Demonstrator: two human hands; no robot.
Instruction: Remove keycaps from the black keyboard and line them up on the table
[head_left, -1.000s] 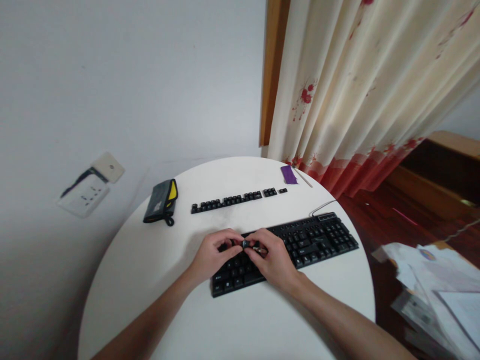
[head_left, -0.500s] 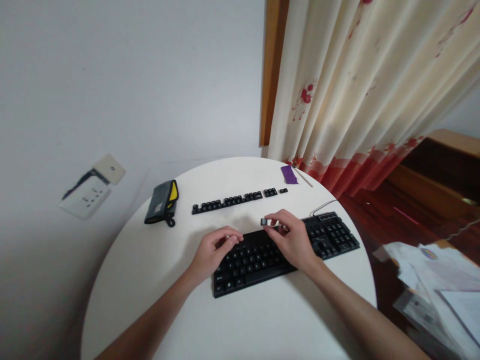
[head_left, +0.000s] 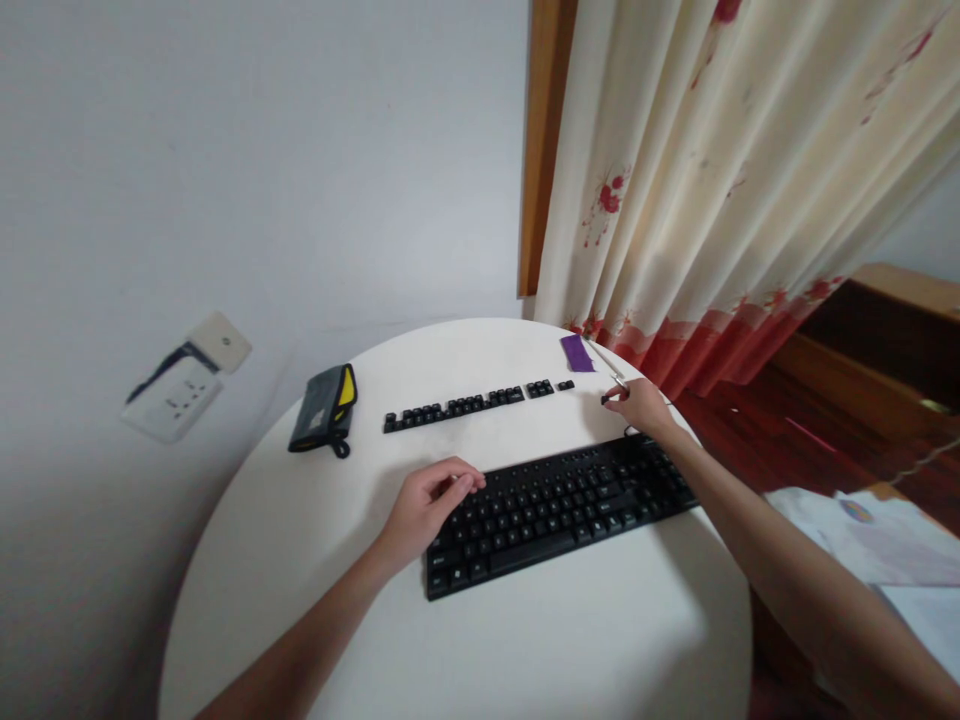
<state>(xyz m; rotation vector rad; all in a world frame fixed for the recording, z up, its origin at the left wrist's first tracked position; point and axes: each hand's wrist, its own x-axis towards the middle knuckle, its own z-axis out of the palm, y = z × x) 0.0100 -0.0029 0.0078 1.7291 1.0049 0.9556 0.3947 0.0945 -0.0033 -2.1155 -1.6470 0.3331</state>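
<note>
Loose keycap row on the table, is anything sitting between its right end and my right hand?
Nothing visible stands between the keycap row's right end and your right hand; only white tabletop shows there. The purple cloth lies farther back, toward the curtain, off that line.

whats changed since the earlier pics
The right hand moved forward and rightward, beyond the far edge of the keyboard, pinching a small dark piece. The left hand let go of it, staying at the left end. Keyboard, keycap row and pouch stayed put.
</note>
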